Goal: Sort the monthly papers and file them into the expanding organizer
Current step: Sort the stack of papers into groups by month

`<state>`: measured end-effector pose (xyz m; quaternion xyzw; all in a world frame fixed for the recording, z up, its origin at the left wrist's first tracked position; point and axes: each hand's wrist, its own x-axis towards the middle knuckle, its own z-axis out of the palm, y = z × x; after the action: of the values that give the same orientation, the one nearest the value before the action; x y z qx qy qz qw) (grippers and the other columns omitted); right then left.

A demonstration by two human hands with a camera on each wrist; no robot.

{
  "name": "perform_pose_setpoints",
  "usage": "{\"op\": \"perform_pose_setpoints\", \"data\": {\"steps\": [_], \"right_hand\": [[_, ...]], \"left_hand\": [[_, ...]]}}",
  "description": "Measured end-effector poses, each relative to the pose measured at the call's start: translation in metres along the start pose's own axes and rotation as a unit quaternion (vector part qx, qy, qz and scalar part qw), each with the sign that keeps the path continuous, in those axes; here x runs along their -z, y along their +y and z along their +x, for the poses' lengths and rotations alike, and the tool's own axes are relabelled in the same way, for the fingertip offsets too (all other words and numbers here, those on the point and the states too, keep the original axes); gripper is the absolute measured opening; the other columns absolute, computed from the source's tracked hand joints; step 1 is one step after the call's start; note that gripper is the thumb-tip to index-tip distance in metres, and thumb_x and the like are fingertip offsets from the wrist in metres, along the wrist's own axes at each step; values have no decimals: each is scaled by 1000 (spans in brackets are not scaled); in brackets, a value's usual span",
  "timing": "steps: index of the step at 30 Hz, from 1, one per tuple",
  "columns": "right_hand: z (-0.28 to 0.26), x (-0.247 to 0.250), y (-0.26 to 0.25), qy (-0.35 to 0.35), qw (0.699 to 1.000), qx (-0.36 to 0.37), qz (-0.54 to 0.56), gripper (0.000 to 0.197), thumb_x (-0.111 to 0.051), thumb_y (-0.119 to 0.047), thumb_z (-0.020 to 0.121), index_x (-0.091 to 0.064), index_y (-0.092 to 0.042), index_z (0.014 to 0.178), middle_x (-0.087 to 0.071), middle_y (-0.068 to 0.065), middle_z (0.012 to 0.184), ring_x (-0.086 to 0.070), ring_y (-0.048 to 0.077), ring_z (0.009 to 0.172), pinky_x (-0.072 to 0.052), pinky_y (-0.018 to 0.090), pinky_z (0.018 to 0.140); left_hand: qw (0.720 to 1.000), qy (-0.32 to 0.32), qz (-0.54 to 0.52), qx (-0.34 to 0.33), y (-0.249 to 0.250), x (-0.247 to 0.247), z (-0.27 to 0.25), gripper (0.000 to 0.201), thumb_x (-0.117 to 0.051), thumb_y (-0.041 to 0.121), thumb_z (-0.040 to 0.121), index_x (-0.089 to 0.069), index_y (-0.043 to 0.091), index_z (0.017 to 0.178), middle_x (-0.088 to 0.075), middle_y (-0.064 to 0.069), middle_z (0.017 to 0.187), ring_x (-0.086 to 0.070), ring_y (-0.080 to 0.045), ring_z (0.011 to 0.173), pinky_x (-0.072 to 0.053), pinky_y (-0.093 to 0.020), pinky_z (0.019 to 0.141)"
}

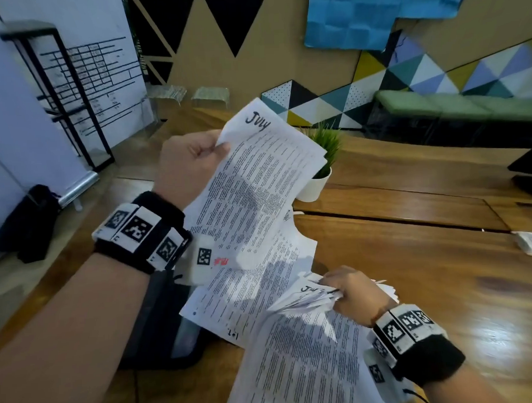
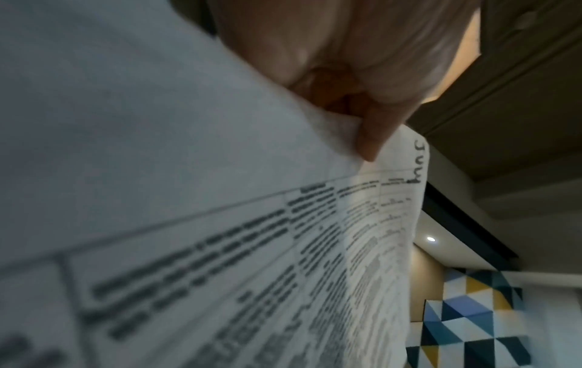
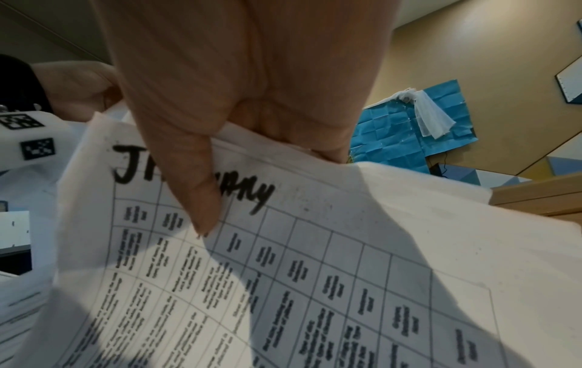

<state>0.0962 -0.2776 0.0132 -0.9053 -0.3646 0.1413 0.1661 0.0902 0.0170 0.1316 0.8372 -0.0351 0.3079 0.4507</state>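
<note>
Two bundles of paper are in our hands above the wooden bench (image 1: 412, 271). Nearest us, our right hand (image 1: 349, 289) is clamped on the top edge of a thick stack of papers (image 1: 309, 350), thumb on the upper face and fingers curled beneath; in the right wrist view the thumb (image 3: 195, 189) lies across a handwritten heading that starts with J and ends in "any", likely January, over a printed grid. We judge this stack to be light but floppy: its lower part sags and fans toward us, and the corners at the grip are already crumpled, so the loose sheets could slide apart if we ease the pinch. Beyond it, our left hand (image 1: 191, 161) pinches the upper corner of the July sheets (image 1: 258, 177), held higher and tilted, with the thumb tip (image 2: 368, 142) pressed on the margin. These few pages are thin and bend into a curve under their own weight, so a hold along the top edge, close to the heading, keeps them readable and together. Under our left forearm, a dark object (image 1: 160, 325) lies on the bench, probably the expanding organizer, though we cannot tell its pockets. Farther off stands a small potted plant (image 1: 321, 169), just beside the July sheets.
</note>
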Motion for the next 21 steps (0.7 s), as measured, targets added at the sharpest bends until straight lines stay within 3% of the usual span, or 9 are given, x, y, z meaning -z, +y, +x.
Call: {"op": "perform_pose_setpoints", "data": {"steps": [2, 4, 7, 9, 11, 13, 16, 19, 21], "right_hand": [[-2, 4, -1, 14, 1000, 2, 6, 30, -59, 4, 74, -72, -13, 94, -69, -1, 99, -55, 17, 97, -36, 18, 85], [-7, 10, -3, 26, 1000, 3, 17, 32, -58, 9, 71, -72, -9, 93, -70, 2, 97, -56, 18, 95, -40, 23, 83], [-19, 22, -4, 2, 999, -34, 13, 30, -58, 10, 67, -71, -4, 90, -70, 5, 95, -57, 15, 96, -42, 28, 94], [-28, 32, -6, -10, 999, -44, 25, 26, -61, 10, 66, -69, -4, 87, -69, 2, 90, -57, 4, 86, -44, 20, 84], [-38, 45, -13, -26, 997, -65, 41, 29, -66, 10, 68, -70, -4, 93, -66, -1, 92, -51, -6, 78, -41, 5, 68], [-44, 55, -15, -18, 995, -79, 51, 35, -63, 13, 70, -70, -4, 100, -67, 0, 98, -52, -1, 79, -40, 2, 66], [-43, 60, -16, 1, 997, -63, 50, 35, -63, 7, 74, -73, -19, 95, -69, -7, 96, -60, 4, 84, -41, 2, 63], [-30, 46, -20, -4, 997, -60, 51, 32, -61, 6, 77, -73, -16, 97, -68, -4, 97, -58, 5, 87, -41, 0, 68], [-18, 28, -20, -8, 997, -58, 44, 36, -63, 4, 76, -70, -16, 105, -66, -2, 111, -55, 9, 101, -46, 17, 87]], "left_hand": [[999, 51, -9, -1, 5, 10, 11, 13, -61, 17, 90, -71, 24, 96, -70, -9, 71, -60, -32, 59, -48, -39, 48], [993, 113, -36, 15, 13, 21, 22, 16, -63, 17, 86, -70, 19, 71, -63, 2, 60, -53, -18, 51, -42, -28, 46], [979, 169, -106, 38, 27, 33, 36, 22, -65, 11, 80, -72, 1, 99, -70, 7, 73, -62, -6, 62, -46, -21, 50], [973, 183, -134, 53, 30, 35, 40, 29, -67, 9, 78, -68, -6, 103, -68, 18, 65, -62, -3, 62, -46, -20, 52], [965, 178, -174, 79, 27, 31, 39, 27, -67, 6, 77, -69, -4, 102, -73, 10, 76, -69, -10, 72, -53, -26, 61], [956, 162, -213, 118, 16, 24, 36, 25, -67, 4, 78, -71, 5, 103, -75, -3, 92, -71, -21, 88, -58, -40, 77], [949, 134, -209, 193, -3, 2, 25, 23, -64, 4, 84, -70, 6, 107, -75, 4, 86, -69, -24, 91, -55, -47, 87], [944, 122, -201, 230, -19, -24, 1, 26, -63, 4, 84, -69, 5, 109, -72, -4, 94, -67, -21, 92, -53, -48, 91], [949, 97, -190, 232, -23, -37, -14, 23, -63, 7, 83, -73, 13, 103, -74, 6, 85, -67, -19, 88, -52, -45, 91]]}}
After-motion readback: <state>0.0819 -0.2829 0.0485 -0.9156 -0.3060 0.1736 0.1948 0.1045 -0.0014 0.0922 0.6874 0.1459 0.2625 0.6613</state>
